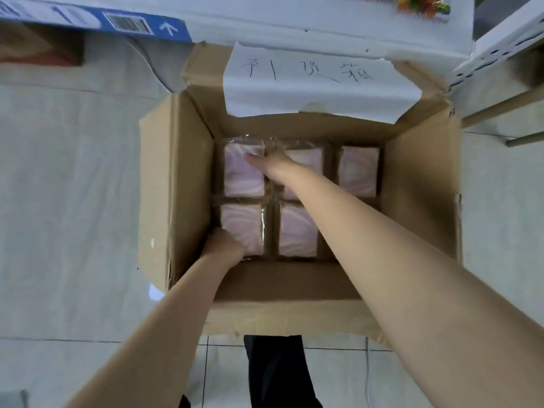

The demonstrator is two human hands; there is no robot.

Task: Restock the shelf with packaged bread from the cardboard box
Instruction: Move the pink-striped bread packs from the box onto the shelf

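Observation:
An open cardboard box (pixel 421 201) stands on the floor below me. Inside lie several clear-wrapped bread packs with pink and purple swirls, three in the far row and two in the near row. My left hand (pixel 225 245) curls round the near-left corner of the near-left pack (pixel 243 223). My right hand (pixel 272 166) reaches to the far row. Its thumb lies on the far-left pack (pixel 240 179) and its fingers dip into the gap at that pack's right edge, by the far-middle pack (pixel 307 159). The far-right pack (pixel 357 170) and the near-middle pack (pixel 297 231) lie untouched.
A white sheet with handwriting (pixel 309 83) is taped over the box's far flap. A white metal shelf upright (pixel 506 45) stands at the top right. A blue and white carton (pixel 88 19) lies at the top left. My dark trouser legs (pixel 279 375) show below the box.

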